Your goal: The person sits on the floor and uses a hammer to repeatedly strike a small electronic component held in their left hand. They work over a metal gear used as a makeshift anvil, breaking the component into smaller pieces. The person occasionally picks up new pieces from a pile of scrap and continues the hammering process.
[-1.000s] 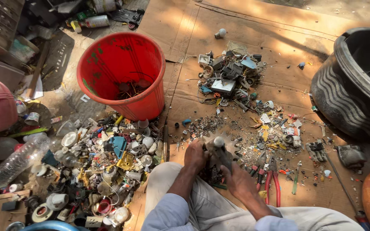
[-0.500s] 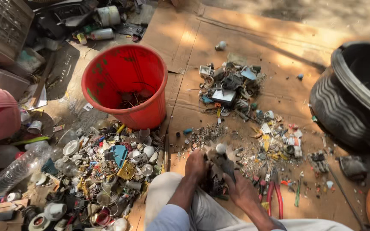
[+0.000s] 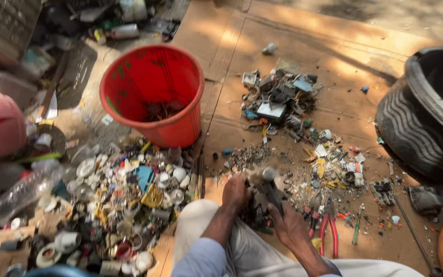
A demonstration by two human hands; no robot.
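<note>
Left hand point(image 3: 235, 191) and right hand point(image 3: 289, 225) both grip a dark metal scrap piece point(image 3: 263, 191) above the brown cardboard sheet point(image 3: 334, 46). A red plastic bucket point(image 3: 152, 95) stands beside a heap of mixed scrap point(image 3: 119, 205); red-handled pliers point(image 3: 326, 231) lie just right of the right hand.

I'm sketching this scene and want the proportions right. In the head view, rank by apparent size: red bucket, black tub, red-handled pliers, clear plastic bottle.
1. Red bucket and black tub: unsure, as the tub is cut off by the frame.
2. Clear plastic bottle.
3. Red-handled pliers.
</note>
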